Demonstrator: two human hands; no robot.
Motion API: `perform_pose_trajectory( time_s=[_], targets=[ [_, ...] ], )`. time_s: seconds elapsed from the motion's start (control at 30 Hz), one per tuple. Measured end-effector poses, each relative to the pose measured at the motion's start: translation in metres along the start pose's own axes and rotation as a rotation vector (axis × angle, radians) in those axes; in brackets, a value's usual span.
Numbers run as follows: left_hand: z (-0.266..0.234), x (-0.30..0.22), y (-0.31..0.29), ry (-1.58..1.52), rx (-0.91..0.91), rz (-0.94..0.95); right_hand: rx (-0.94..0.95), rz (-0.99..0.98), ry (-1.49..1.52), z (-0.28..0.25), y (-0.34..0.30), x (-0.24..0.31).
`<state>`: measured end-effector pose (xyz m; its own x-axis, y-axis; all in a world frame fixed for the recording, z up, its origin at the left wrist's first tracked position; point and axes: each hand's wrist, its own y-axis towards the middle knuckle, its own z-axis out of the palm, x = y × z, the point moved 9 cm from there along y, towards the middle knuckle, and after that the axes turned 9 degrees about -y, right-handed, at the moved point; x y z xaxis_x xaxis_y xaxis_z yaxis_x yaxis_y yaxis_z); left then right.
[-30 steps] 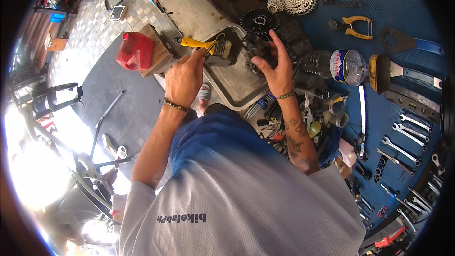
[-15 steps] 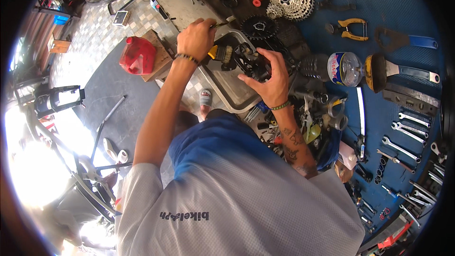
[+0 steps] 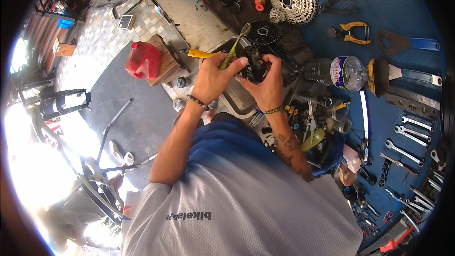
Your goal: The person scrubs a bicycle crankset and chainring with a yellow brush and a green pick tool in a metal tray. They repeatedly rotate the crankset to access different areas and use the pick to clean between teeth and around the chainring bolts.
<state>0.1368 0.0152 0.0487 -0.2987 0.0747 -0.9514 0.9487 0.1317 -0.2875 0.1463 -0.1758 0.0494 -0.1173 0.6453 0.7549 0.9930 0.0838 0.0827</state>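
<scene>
Left hand (image 3: 215, 78) grips green brush (image 3: 234, 45), bristles at 12 o'clock; right hand (image 3: 263, 83) clamps black bike part (image 3: 253, 64) steady for scrubbing.

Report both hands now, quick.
Left hand: closed on a green toothbrush.
Right hand: closed on a black bike part.

The left hand (image 3: 214, 77) comes back from the worktop's far side and now holds a green brush (image 3: 233, 47). It meets the right hand (image 3: 263, 84) at the black bike part (image 3: 252, 64).
</scene>
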Motion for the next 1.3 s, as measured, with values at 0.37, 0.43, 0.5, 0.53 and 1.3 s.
perform_pose_trajectory(
  time_s=[0.37, 0.43, 0.5, 0.53, 1.3],
  targets=[
    [-0.007, 0.041, 0.001, -0.291, -0.119, -0.073, 0.056, -0.229, -0.092, -0.015, 0.006, 0.035],
    [0.001, 0.06, -0.005, -0.55, -0.111, -0.222, -0.082, -0.018, -0.007, -0.021, -0.001, 0.011],
    [0.008, 0.063, -0.01, -0.67, -0.107, -0.226, -0.102, 0.224, 0.177, -0.018, -0.013, -0.014],
    [0.012, 0.063, -0.012, -0.73, -0.107, -0.227, -0.105, 0.239, 0.163, -0.018, -0.016, -0.014],
    [-0.068, 0.035, -0.033, 0.292, -0.223, 0.214, 0.183, 0.355, 1.041, 0.003, 0.049, -0.034]
  ],
)
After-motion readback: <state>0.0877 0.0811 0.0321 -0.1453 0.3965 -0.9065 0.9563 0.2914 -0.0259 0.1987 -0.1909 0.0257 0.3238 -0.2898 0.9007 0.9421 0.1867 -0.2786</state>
